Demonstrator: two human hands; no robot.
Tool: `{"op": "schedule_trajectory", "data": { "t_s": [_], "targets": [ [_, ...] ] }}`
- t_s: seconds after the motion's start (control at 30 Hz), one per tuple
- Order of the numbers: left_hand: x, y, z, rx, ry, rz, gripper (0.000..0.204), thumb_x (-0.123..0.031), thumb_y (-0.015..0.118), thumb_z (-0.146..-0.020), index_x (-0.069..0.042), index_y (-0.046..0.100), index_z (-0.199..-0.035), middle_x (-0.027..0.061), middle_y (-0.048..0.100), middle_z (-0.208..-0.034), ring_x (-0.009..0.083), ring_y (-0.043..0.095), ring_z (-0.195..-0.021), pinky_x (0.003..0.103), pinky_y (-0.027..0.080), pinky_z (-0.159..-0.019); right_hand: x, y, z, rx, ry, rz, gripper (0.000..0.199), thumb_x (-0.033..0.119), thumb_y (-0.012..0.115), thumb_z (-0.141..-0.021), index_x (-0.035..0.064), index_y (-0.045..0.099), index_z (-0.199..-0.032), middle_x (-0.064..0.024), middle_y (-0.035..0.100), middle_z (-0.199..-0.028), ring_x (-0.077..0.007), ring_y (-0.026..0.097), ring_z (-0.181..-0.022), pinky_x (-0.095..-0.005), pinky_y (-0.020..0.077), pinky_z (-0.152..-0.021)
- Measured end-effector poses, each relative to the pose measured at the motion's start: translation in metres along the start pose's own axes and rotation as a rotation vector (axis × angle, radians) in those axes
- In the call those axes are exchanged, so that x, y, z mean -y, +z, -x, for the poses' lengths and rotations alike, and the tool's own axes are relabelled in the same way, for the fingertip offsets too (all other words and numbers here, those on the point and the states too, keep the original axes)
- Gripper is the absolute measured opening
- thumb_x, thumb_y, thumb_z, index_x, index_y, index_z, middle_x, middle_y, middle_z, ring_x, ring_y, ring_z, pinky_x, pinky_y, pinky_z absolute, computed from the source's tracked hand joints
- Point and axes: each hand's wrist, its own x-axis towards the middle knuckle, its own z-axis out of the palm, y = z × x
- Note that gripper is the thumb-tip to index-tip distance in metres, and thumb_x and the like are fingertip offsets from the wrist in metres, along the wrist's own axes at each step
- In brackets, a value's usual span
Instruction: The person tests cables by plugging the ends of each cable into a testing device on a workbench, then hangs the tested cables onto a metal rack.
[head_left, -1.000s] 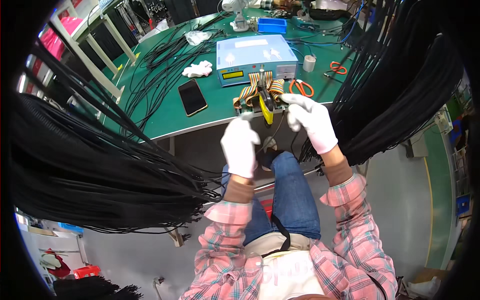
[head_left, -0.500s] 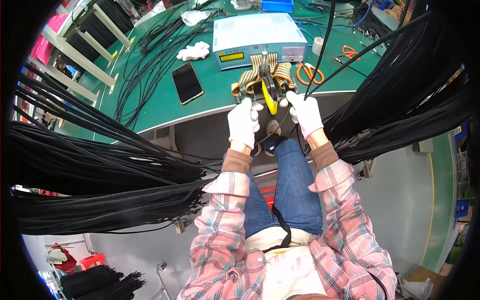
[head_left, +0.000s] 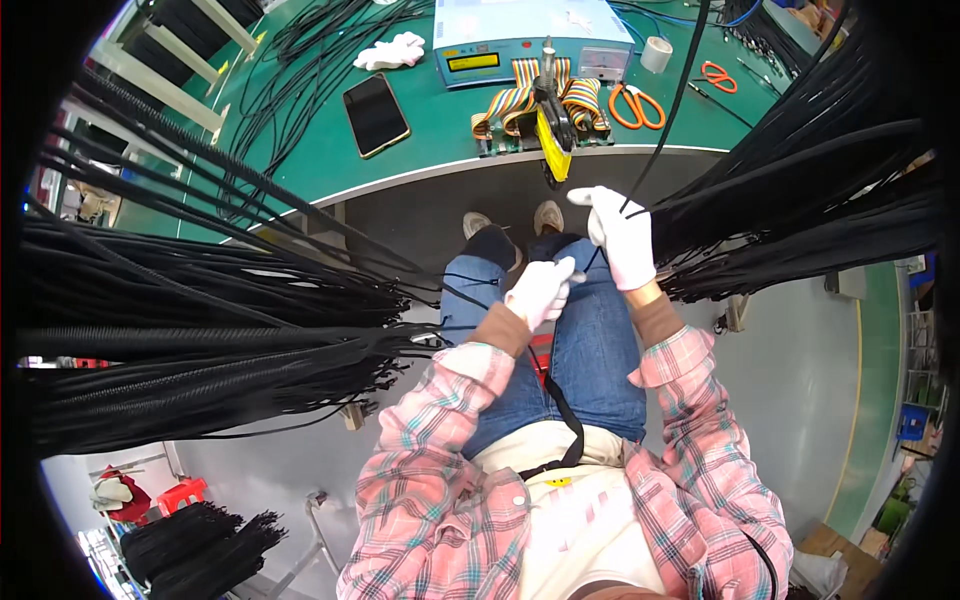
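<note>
My left hand (head_left: 541, 292), in a white glove, is over my lap with its fingers closed in a pinch; what they hold is hard to make out. A white glove also covers my right hand (head_left: 622, 240), higher and to the right, closed on a thin black cable (head_left: 664, 145) that hangs from above. A short dark stretch of cable shows between the hands. Beyond them, at the table's front edge, stands a test fixture with a yellow and black clamp (head_left: 553, 130). Multicoloured ribbon cables (head_left: 497, 112) join it to a light blue tester box (head_left: 535, 40).
The green table (head_left: 300, 170) holds a phone (head_left: 376, 115), a white glove (head_left: 390, 52), orange-handled scissors (head_left: 637, 108), a tape roll (head_left: 656, 55) and loose black cables. Thick black cable bundles hang on the left (head_left: 200, 345) and right (head_left: 800, 200), close to my arms.
My left hand has drawn back from the fixture toward my lap. The right hand has shifted slightly down and away from the clamp. The whole view has tilted, so the table sits higher.
</note>
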Motion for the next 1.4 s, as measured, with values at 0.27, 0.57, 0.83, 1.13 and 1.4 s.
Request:
{"op": "schedule_trajectory", "data": {
  "t_s": [0.27, 0.57, 0.83, 1.13, 1.4],
  "targets": [
    [0.018, 0.011, -0.016, -0.013, 0.442, -0.566, 0.020, -0.022, 0.056, -0.092, -0.009, 0.065, -0.104, 0.0052, 0.063, -0.084, 0.0138, 0.047, -0.058, 0.030, 0.038, -0.052, 0.030, 0.040, 0.067, 0.130, -0.061, -0.016, 0.027, 0.012, 0.047, -0.093, -0.0035, 0.069, -0.100, -0.0071, 0.066, -0.083, -0.0106, 0.052, -0.065, -0.0212, 0.0414, -0.061],
    [0.038, 0.011, -0.008, -0.112, 1.697, -0.481, 0.025, -0.020, 0.055, -0.092, -0.011, 0.065, -0.113, 0.0032, 0.066, -0.101, 0.0148, 0.056, -0.072, 0.030, 0.046, -0.063, 0.041, 0.049, 0.082, 0.392, -0.294, 0.341, 0.020, 0.009, 0.057, -0.087, 0.0004, 0.070, -0.099, -0.0071, 0.067, -0.080, -0.0125, 0.055, -0.066, -0.0237, 0.0443, -0.062],
    [-0.018, -0.006, 0.022, -0.127, 0.544, -1.227, 0.024, -0.016, 0.056, -0.092, -0.006, 0.064, -0.112, 0.0065, 0.067, -0.094, 0.0158, 0.059, -0.070, 0.028, 0.047, -0.062, 0.047, 0.067, 0.110, 0.599, -0.113, 0.191, 0.020, 0.009, 0.059, -0.086, 0.0034, 0.071, -0.101, -0.0045, 0.066, -0.075, -0.0130, 0.052, -0.061, -0.0270, 0.0436, -0.059],
    [-0.028, 0.006, 0.006, -0.048, 0.604, 0.043, 0.027, -0.012, 0.056, -0.093, -0.001, 0.060, -0.118, 0.0079, 0.065, -0.087, 0.0139, 0.054, -0.062, 0.025, 0.045, -0.058, 0.062, -0.007, 0.098, 0.917, -0.504, 0.681, 0.034, 0.012, 0.061, -0.081, 0.0055, 0.066, -0.113, -0.0110, 0.066, -0.110, -0.0243, 0.064, -0.090, -0.0300, 0.0497, -0.080],
    [-0.018, 0.047, 0.023, -0.101, 1.000, -0.312, 0.042, -0.006, 0.051, -0.092, 0.002, 0.047, -0.133, 0.0105, 0.063, -0.102, 0.0120, 0.056, -0.070, 0.022, 0.046, -0.064, 0.017, -0.017, 0.035, 0.131, -0.184, 0.523, 0.024, 0.013, 0.058, -0.088, 0.0009, 0.065, -0.108, -0.0092, 0.067, -0.091, -0.0202, 0.062, -0.076, -0.0278, 0.0498, -0.071]
  ]
}}
